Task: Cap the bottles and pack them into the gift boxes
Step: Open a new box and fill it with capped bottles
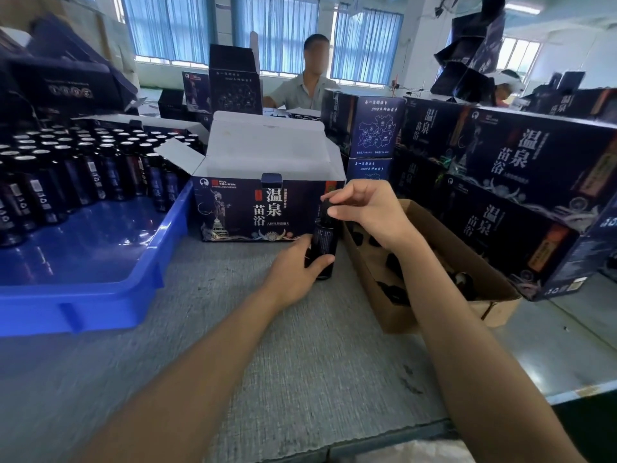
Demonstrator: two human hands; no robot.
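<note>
Desk (267, 345): grey surface, carries all items.
Stacked gift boxes (521, 182): dark, closed, right side.
Blue tray (100, 272): left side; many dark bottles (66, 168) stand upright in its far part.
Open gift box (260, 208): centre, flaps raised, just beside the tray.
Cardboard carton (397, 315): right of centre, open, dark caps (395, 292) inside.
Left hand (293, 272): fingers wrapped round the lower body of one bottle (325, 242), upright on the desk in front of the open gift box.
Right hand (370, 208): fingertips pinch the black cap (325, 207) on that bottle's neck.
</note>
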